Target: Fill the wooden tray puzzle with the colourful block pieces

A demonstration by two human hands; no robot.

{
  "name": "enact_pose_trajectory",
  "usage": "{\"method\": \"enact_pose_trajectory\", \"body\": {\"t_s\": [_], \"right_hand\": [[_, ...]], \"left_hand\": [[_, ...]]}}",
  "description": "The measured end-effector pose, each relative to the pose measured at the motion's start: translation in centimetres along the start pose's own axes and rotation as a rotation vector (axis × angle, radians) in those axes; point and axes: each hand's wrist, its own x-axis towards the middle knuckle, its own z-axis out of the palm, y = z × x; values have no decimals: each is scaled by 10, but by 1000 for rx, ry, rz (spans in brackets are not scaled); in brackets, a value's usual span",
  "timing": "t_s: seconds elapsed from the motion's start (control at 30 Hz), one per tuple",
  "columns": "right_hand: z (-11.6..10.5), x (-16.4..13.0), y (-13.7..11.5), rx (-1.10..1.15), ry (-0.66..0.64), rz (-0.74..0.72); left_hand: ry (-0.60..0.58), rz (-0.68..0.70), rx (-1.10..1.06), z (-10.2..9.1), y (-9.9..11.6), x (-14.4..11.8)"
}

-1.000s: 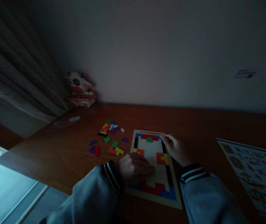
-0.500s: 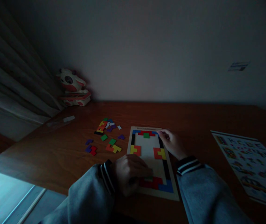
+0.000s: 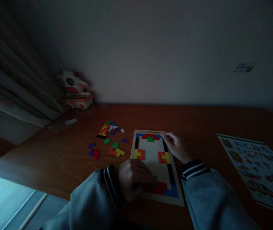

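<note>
Puzzle board [image 3: 154, 197] lower centre, near table [image 3: 55, 159] front edge. Left hand [image 3: 133, 179] curled on green piece [image 3: 153, 182], bottom rows. Right hand [image 3: 176, 147] fingers pinched together at board's upper right rim. Board middle bare.

Open desk [image 3: 198, 121] across the middle and right of the frame. Blocked at centre-left by scattered puzzle pieces [image 3: 107, 140], upper left by a toy [image 3: 74, 89], lower right by a printed sheet [image 3: 253, 166].
</note>
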Motion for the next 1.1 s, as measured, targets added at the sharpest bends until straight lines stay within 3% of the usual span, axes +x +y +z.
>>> {"method": "enact_pose_trajectory", "body": {"t_s": [0.23,0.37,0.5,0.67,0.77,0.9,1.1], "right_hand": [[-1,0,1,13,-1,24],[-1,0,1,21,-19,50],[-1,-1,0,35,-18,95],[-1,-1,1,13,-11,93],[-1,-1,1,17,-10,86],[1,-1,4,34,-18,97],[3,-1,9,51,-40,99]], "left_hand": [[135,-39,136,-3,5,4],[240,-101,279,-16,9,0],[243,-315,473,-40,1,-24],[219,-643,699,-81,-27,-85],[288,-868,744,-96,-40,-116],[300,-1092,780,-91,-50,-133],[248,-1149,722,-67,-64,-117]]}}
